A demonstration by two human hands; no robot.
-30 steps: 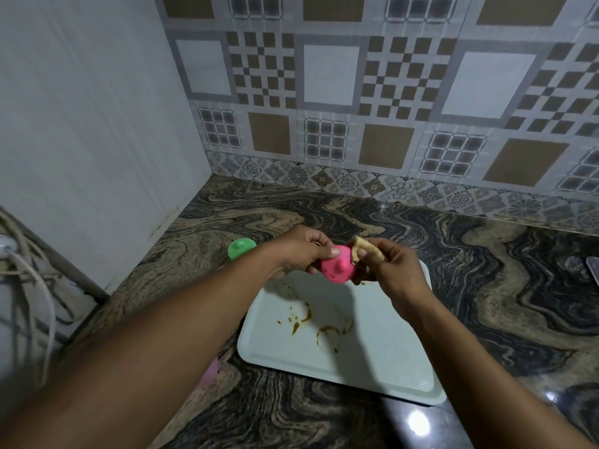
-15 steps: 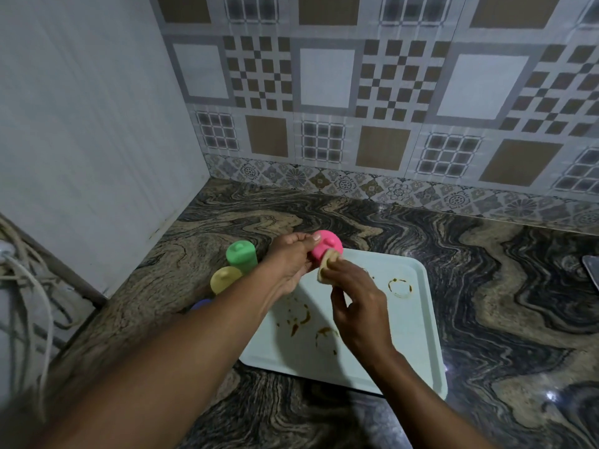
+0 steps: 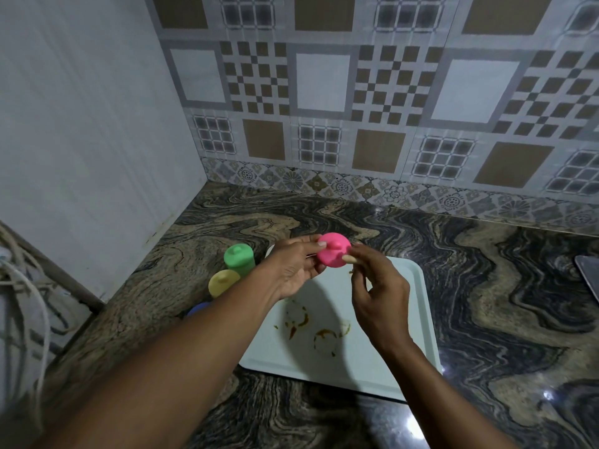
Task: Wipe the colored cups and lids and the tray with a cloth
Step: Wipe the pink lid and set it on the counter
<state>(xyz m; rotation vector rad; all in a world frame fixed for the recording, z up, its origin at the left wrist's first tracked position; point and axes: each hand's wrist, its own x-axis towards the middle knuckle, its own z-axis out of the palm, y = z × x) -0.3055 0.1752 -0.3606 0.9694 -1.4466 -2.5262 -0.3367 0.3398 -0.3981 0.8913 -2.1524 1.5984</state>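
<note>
Above the 12 o'clock edge of the stained pale rectangular tray [image 3: 411, 319], the left hand [image 3: 291, 270] pinches a pink round knobbed plastic lid [image 3: 332, 254] while the right hand [image 3: 376, 293] pinches a small beige cloth [image 3: 350, 260] at its 4 o'clock rim. Turning the lid under steady cloth pressure should cover it evenly. Its knobbed face tilts toward the camera; being round, it has no long axis.

A dark stone countertop [image 3: 486, 286] swirled with black and tan veins fills the lower view. Behind the countertop rises a tiled wall [image 3: 324, 82] of white, brown and checkered squares, and a narrow floral border strip [image 3: 340, 186] runs where the two meet. Along the countertop's left edge stands a plain white wall [image 3: 81, 124], with pale cables [image 3: 29, 286] hanging farther left. Small bright glints [image 3: 547, 395] of light shine on the countertop's near right part.
</note>
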